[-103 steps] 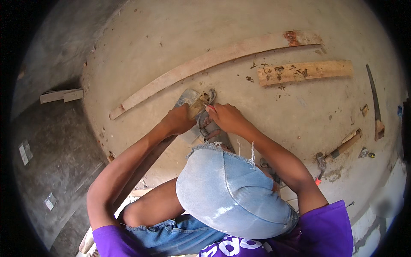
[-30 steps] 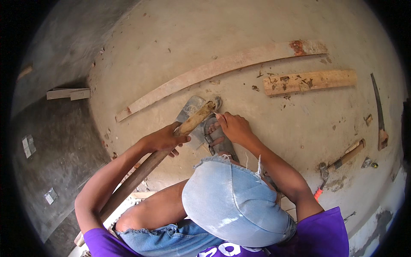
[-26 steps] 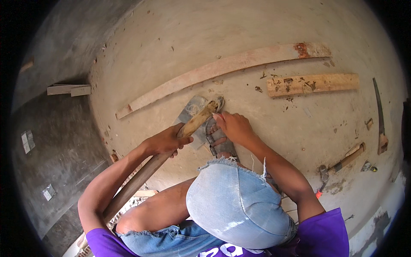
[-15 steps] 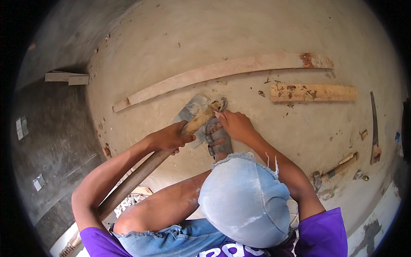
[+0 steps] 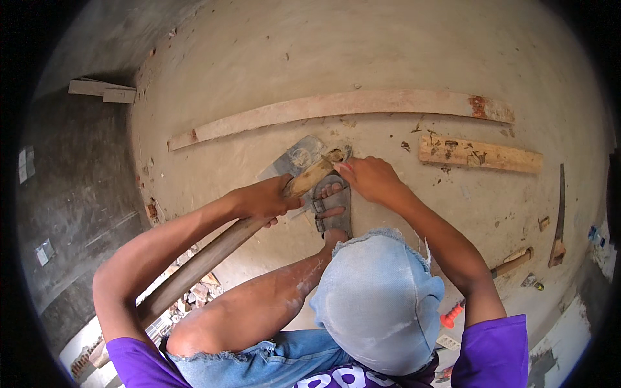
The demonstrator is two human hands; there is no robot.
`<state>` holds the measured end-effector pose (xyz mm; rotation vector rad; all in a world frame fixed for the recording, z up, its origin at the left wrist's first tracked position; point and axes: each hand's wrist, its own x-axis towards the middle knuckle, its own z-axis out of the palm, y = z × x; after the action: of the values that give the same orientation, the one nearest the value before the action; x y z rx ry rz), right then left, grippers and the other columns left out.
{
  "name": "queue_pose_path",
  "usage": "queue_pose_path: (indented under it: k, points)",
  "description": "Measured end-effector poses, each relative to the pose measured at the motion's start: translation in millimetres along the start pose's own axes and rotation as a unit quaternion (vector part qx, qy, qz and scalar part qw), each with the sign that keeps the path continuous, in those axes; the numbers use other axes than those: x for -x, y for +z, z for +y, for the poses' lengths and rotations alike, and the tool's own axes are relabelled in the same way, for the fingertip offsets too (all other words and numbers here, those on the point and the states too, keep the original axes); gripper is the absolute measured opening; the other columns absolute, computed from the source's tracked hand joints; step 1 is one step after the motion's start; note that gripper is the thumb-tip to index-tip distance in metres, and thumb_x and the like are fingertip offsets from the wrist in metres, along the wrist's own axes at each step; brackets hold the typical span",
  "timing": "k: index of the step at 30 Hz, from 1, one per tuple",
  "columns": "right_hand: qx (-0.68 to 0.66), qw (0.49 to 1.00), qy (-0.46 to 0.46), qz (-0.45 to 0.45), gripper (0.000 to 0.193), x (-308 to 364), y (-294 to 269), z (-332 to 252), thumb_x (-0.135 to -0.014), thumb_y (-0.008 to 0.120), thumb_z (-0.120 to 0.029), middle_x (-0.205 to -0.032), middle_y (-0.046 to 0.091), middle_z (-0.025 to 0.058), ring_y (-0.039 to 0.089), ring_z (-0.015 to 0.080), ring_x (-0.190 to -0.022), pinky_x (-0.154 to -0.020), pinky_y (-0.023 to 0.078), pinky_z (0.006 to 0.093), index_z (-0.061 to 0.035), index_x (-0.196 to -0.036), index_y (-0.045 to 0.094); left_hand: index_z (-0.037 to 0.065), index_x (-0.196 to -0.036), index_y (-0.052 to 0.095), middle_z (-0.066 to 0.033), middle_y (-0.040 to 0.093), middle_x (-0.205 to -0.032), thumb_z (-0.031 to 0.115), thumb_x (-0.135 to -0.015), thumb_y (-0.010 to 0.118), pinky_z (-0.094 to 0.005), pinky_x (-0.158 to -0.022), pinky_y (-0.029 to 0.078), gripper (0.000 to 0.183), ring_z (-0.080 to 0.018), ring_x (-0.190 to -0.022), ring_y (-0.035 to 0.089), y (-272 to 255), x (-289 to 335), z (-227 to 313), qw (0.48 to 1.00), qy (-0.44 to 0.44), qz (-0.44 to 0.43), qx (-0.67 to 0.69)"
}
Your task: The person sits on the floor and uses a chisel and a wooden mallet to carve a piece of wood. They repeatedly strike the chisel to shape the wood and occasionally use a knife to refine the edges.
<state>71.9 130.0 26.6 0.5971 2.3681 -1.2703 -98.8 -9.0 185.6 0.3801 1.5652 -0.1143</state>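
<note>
My left hand [image 5: 262,199] is wrapped round a long wooden handle [image 5: 207,258] that slants up from the lower left. Its upper end is paler, freshly cut wood, and meets the round socket of a grey metal hoe blade [image 5: 294,156]. The blade lies flat on the floor, partly under the handle. My right hand [image 5: 372,178] is closed beside the socket, fingertips pressed together close to the handle's end. Whatever thin thing they pinch is too small to make out. My sandalled foot [image 5: 332,204] stands just below the socket, between my hands.
A long board [image 5: 349,103] lies across the floor beyond the hoe. A short plank [image 5: 479,154] with wood chips is at right, near a saw [image 5: 559,213]. A wooden-handled tool [image 5: 514,260] and a red-handled tool [image 5: 451,315] lie nearer. Rubble [image 5: 200,294] shows beside my knee.
My view has shifted slightly, and the red-handled tool now shows beside my right arm. My left hand still holds the handle; my right hand remains at its end, slightly farther right.
</note>
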Motion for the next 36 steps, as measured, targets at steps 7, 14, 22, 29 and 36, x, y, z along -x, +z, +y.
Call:
queue_pose_path:
  k: [7, 14, 22, 29, 36]
  points:
    - [-0.007, 1.000, -0.002, -0.006, 0.058, -1, 3, -4, -0.103, 0.041, -0.051, -0.091, 0.071, 0.0234, 0.069, 0.0415, -0.089, -0.080, 0.054, 0.0517, -0.0006, -0.095, 0.070, 0.000, -0.136, 0.044, -0.0075, 0.054, -0.084, 0.042, -0.097, 0.062, -0.0300, -0.053, 0.052, 0.060, -0.0146, -0.059, 0.057, 2, 1, -6, 1.000, 0.007, -0.006, 0.015]
    - [-0.049, 0.999, -0.010, 0.016, 0.059, 6, 7, -1, -0.103, 0.042, -0.052, -0.087, 0.070, 0.0251, 0.069, 0.0430, -0.085, -0.078, 0.054, 0.0528, -0.0005, -0.094, 0.070, 0.000, -0.136, 0.044, -0.0072, 0.053, -0.084, 0.042, -0.096, 0.064, -0.0295, -0.052, 0.051, 0.061, -0.0143, -0.059, 0.056, 0, 2, 0, 1.000, -0.004, -0.001, 0.015]
    - [-0.074, 0.997, 0.004, 0.023, 0.061, 12, 18, -1, -0.103, 0.042, -0.053, -0.085, 0.070, 0.0273, 0.068, 0.0450, -0.085, -0.076, 0.053, 0.0540, 0.0000, -0.092, 0.069, 0.001, -0.136, 0.045, -0.0068, 0.053, -0.084, 0.041, -0.096, 0.064, -0.0292, -0.051, 0.050, 0.059, -0.0135, -0.059, 0.055, 2, -5, -7, 1.000, -0.004, 0.007, 0.013]
    - [-0.106, 0.994, 0.010, 0.038, 0.057, 22, 36, -7, -0.104, 0.040, -0.050, -0.085, 0.070, 0.0264, 0.068, 0.0462, -0.086, -0.078, 0.053, 0.0539, -0.0002, -0.100, 0.068, 0.004, -0.135, 0.046, -0.0064, 0.053, -0.084, 0.044, -0.095, 0.066, -0.0298, -0.051, 0.051, 0.060, -0.0139, -0.059, 0.055, 3, -4, -7, 1.000, 0.008, -0.006, 0.023]
    - [-0.141, 0.984, 0.026, 0.106, 0.053, 18, 52, -1, -0.105, 0.040, -0.047, -0.084, 0.070, 0.0257, 0.068, 0.0463, -0.084, -0.078, 0.052, 0.0550, -0.0003, -0.100, 0.065, 0.004, -0.134, 0.046, -0.0062, 0.052, -0.084, 0.042, -0.096, 0.066, -0.0289, -0.051, 0.050, 0.058, -0.0136, -0.058, 0.054, 2, -3, -4, 1.000, -0.018, -0.001, 0.021]
